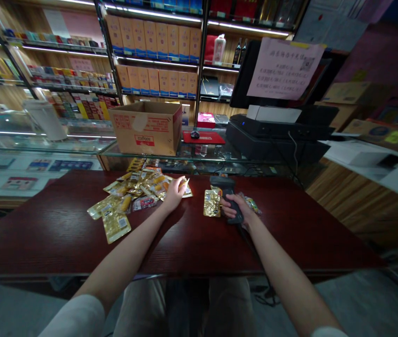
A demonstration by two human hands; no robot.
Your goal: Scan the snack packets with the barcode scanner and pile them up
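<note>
A: Quick one: hands?
B: Left hand [175, 193]: thumb and fingers look pinched on a shiny packet [186, 183] at the heap's right edge. Right hand [245, 210]: wrapped round the handle of the scanner [233, 201].

A: Where's the rest of the stuff?
B: Heap of packets [116, 227], mostly gold, on the left half of the table [184, 248]. One gold packet [212, 206] lies just left of the right hand; touching the fingers or not, can't tell. A colourful packet [254, 204] shows just past that hand.

A: How far along?
B: Partway, I'd judge — plenty in the heap, only a few by the scanner. Which side is finished, can't tell.

A: Readable text?
B: Not much. Barcode-like patch on the nearest heap packet, too small. Carton [146, 128] has red print and a red label, brand illegible. Sheet [285, 70] on the monitor [244, 77]: Chinese lines, a QR-like square — too blurry to copy.
</note>
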